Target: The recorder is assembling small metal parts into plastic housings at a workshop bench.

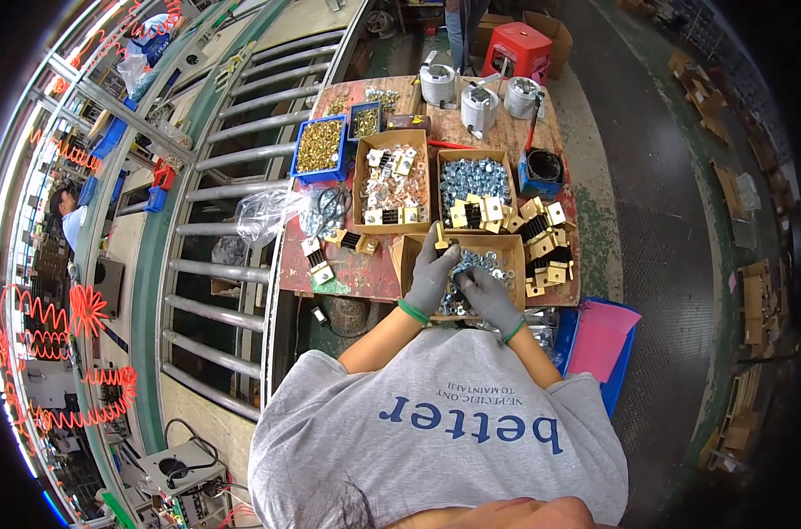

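Note:
My left hand (pixel 431 280), in a grey glove, is closed on a gold-coloured metal bracket with a dark part (pixel 441 236), which sticks up past the fingers. Beside it my right hand (pixel 492 301), also gloved, has its fingers bent together close to the left fingertips. Whatever is between them is too small to make out. Both hands are over a low cardboard box (pixel 409 258) of silvery nuts and washers (pixel 509 275). Just beyond lie several gold-and-black bracket pieces (pixel 477 212), with more stacked to the right (pixel 546 247).
Beyond stand a carton of silvery bolts (pixel 474 179), a carton of copper-coloured parts (pixel 396 189) and a blue bin of brass screws (pixel 319 146). A black pot (pixel 542 166) holds a red-handled tool. Ribbed metal cylinders (pixel 479 110) occupy the far end. A roller conveyor (pixel 220 269) runs left.

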`<state>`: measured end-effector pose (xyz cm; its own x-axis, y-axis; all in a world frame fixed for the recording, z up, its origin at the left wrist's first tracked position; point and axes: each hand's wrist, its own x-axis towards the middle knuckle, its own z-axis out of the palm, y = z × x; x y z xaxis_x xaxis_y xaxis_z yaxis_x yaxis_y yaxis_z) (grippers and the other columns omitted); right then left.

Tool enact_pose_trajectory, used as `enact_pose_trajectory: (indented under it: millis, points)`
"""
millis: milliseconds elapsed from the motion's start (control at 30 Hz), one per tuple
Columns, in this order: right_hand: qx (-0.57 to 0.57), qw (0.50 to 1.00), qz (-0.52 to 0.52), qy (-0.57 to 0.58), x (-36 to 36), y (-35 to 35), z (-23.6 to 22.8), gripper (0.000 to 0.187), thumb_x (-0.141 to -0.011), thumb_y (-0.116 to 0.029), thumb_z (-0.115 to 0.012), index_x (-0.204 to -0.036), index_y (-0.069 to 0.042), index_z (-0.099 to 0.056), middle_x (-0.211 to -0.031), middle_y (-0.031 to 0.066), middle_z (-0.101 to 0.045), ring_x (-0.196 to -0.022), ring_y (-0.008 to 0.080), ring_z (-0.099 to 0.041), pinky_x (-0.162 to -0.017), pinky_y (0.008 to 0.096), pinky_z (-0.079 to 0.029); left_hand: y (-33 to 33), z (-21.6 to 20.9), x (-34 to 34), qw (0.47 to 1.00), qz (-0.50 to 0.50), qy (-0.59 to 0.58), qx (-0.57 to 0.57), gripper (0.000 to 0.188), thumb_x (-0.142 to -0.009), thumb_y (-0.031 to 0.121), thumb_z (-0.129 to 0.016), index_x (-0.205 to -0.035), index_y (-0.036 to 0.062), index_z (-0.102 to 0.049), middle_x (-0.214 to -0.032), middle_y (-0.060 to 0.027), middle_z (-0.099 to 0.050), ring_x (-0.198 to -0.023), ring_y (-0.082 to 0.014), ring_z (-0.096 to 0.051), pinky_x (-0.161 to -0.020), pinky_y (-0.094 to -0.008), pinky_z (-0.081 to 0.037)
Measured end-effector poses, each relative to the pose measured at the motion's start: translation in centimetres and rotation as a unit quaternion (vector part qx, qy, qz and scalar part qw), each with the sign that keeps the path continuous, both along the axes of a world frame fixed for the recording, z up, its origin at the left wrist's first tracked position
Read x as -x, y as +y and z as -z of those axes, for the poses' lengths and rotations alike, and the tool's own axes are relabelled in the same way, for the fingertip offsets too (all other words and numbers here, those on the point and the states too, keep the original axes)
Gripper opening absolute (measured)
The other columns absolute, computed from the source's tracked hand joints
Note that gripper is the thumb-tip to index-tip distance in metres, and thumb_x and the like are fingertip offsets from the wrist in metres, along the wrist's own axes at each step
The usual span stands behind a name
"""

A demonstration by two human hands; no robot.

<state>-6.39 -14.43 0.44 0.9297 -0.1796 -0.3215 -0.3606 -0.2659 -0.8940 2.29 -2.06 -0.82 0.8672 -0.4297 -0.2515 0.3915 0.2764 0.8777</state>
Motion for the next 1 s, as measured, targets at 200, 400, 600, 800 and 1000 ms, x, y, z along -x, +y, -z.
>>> enact_pose_trajectory:
  millis: [200,400,600,800,1000]
  points:
    - [0.128,0.968,-0.030,-0.212,0.7,-0.5,0.7,0.022,-0.088,-0.014,-0.061,-0.107,-0.002,-0.061,-0.108,0.0155,-0.062,-0.102,0.0306,-0.060,-0.087,0.0376,-0.047,0.4,0.1,-0.3,1.000,-0.016,-0.017,0.008,0.061,-0.094,0.011,-0.059,-0.148,0.0029,-0.032,-0.119,-0.0086,-0.057,-0.098,-0.0132,-0.056,-0.087,-0.0284,-0.048]
    - [-0.058,0.992,0.062,-0.092,0.1,-0.5,0.8,0.034,-0.090,-0.025,-0.063,-0.115,-0.003,-0.061,-0.110,0.0134,-0.063,-0.102,0.0254,-0.062,-0.090,0.0358,-0.048,0.4,0.2,-0.2,0.994,-0.042,0.080,0.062,0.034,-0.099,0.023,-0.054,-0.124,0.0007,-0.049,-0.115,-0.0106,-0.063,-0.104,-0.0193,-0.062,-0.091,-0.0336,-0.050]
    - [0.065,0.982,0.057,-0.168,-0.1,0.3,1.9,0.037,-0.093,-0.030,-0.061,-0.116,-0.001,-0.060,-0.106,0.0122,-0.067,-0.098,0.0200,-0.064,-0.085,0.0324,-0.050,0.4,0.5,-0.2,0.997,-0.021,0.056,0.048,0.036,-0.100,0.027,-0.053,-0.122,-0.0008,-0.049,-0.113,-0.0111,-0.064,-0.102,-0.0193,-0.064,-0.088,-0.0335,-0.052]
    - [-0.016,0.990,0.108,-0.086,-0.3,-0.1,1.1,0.037,-0.094,-0.030,-0.061,-0.114,0.001,-0.061,-0.100,0.0112,-0.067,-0.089,0.0185,-0.066,-0.076,0.0310,-0.052,0.1,-0.2,-0.1,0.993,-0.045,0.096,0.060,0.035,-0.101,0.028,-0.050,-0.121,-0.0002,-0.051,-0.109,-0.0101,-0.065,-0.100,-0.0190,-0.064,-0.086,-0.0323,-0.053]
    - [-0.192,0.979,0.058,-0.015,-0.4,0.7,1.4,0.028,-0.095,-0.027,-0.059,-0.108,-0.002,-0.064,-0.082,0.0027,-0.064,-0.065,0.0083,-0.060,-0.052,0.0219,-0.046,0.5,1.0,-0.2,0.992,-0.008,0.095,0.081,0.037,-0.103,0.028,-0.046,-0.125,-0.0014,-0.050,-0.116,-0.0117,-0.064,-0.107,-0.0192,-0.062,-0.094,-0.0343,-0.050]
